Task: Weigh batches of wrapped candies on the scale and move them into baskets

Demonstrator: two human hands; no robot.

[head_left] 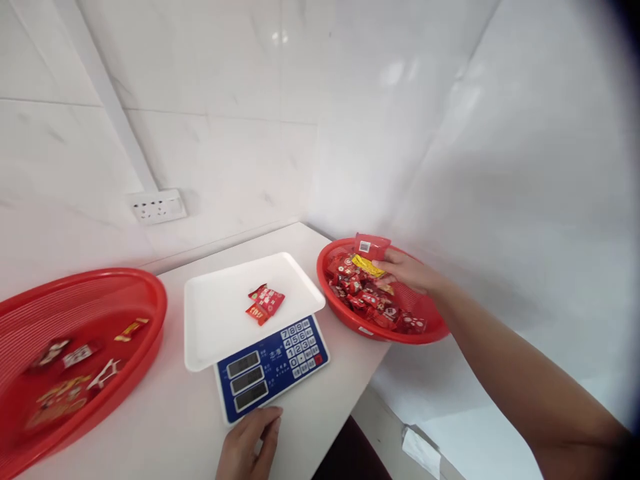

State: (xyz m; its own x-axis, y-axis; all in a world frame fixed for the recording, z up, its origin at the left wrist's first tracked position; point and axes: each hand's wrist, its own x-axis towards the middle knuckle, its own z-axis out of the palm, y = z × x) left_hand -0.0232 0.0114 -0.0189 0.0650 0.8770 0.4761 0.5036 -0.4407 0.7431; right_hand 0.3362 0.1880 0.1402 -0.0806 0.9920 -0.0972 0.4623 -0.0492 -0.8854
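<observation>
My right hand (403, 268) is over the right red basket (345, 315), its fingers closed on a red snack packet (373, 247) with a white barcode label. Just below it a yellow packet (369, 266) touches the fingertips; whether it is gripped too, I cannot tell. Many small red packets (373, 303) fill the basket underneath. My left hand (250, 443) rests at the front edge of a blue and white digital scale (274, 363), thumb and forefinger together with nothing visible in them. A few red packets (267, 303) lie on the scale's white tray (215, 320).
Another red basket (145, 293) stands at the left, with several wrapped packets (83, 357) in it. White table top (180, 413) shows around the scale. Tiled walls close off the back and right; a power socket (157, 206) sits on the back wall.
</observation>
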